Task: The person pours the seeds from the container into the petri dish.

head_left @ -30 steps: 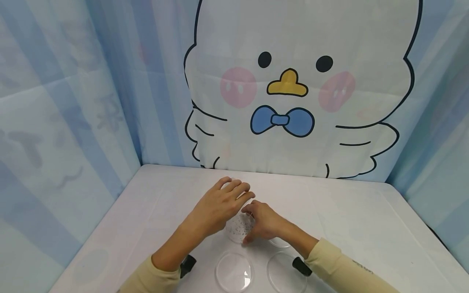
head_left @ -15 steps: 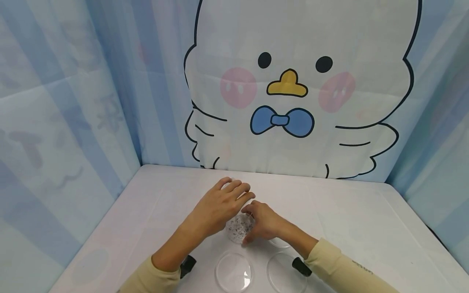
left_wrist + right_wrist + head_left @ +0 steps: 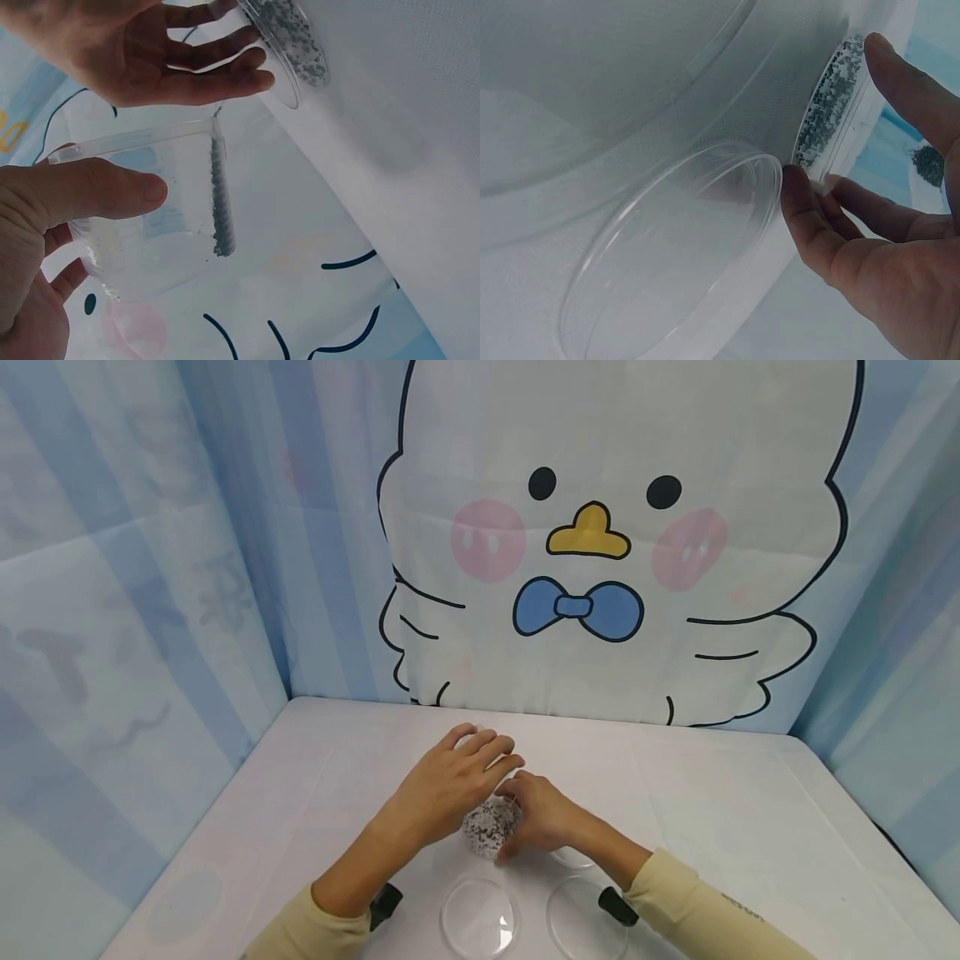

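Observation:
My left hand grips a clear plastic cup, mostly hidden behind it in the head view. The left wrist view shows the cup tilted, with dark grains gathered along one side and my thumb across its wall. Just in front lies a round clear petri dish with a speckled layer of dark grains. My right hand holds this dish by the rim, thumb on the near side and fingers on the far side. In the right wrist view the dish's grains show between my thumb and fingers.
Two clear dishes, the left one and the right one, stand at the front of the white table. Another clear dish is partly under my right forearm. A printed curtain stands behind the table.
The layer of dark grains in the held petri dish has grown denser and now covers more of it. Both hands have stayed nearly in place.

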Available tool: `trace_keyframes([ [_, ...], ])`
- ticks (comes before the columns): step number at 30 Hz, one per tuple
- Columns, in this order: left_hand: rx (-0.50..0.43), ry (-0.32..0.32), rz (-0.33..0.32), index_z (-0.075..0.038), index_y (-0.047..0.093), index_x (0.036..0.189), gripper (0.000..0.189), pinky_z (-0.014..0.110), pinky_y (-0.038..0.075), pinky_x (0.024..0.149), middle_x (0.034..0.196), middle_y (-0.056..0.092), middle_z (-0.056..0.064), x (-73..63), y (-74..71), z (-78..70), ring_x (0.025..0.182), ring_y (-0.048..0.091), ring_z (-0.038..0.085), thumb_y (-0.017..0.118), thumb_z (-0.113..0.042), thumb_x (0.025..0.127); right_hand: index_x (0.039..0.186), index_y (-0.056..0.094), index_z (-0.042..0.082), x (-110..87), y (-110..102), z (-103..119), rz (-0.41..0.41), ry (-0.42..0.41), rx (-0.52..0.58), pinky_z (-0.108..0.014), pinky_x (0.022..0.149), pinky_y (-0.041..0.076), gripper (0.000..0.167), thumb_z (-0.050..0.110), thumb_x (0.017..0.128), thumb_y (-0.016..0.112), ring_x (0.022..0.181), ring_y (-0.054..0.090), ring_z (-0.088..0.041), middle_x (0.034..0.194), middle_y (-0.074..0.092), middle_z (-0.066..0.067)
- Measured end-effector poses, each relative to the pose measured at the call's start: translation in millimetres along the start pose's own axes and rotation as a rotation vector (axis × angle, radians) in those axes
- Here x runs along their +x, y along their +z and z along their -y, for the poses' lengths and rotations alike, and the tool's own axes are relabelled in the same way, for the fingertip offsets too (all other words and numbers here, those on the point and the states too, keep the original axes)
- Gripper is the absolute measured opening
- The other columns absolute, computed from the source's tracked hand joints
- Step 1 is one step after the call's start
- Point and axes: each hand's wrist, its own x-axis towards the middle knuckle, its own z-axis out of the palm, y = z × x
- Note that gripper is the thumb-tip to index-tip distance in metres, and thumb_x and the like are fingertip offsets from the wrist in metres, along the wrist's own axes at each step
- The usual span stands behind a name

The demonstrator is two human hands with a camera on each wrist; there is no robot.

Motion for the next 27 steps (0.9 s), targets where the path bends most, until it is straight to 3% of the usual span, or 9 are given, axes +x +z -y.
trace_keyframes([
  [27,-0.005,0.002,-0.024,-0.023,0.061,0.137,0.068,0.039,0.04,0.118,0.138,0.058,-0.003,-0.1,1.4,-0.3,0.131,0.053,0.018,0.093,-0.017,0.077,0.122,0.068,-0.007,-0.9,-0.4,0.5,-0.004,-0.002,-0.002,-0.047,0.089,0.056,0.081,0.024,0.056,0.103,0.101,0.065,-0.029,0.112,0.066,-0.015],
])
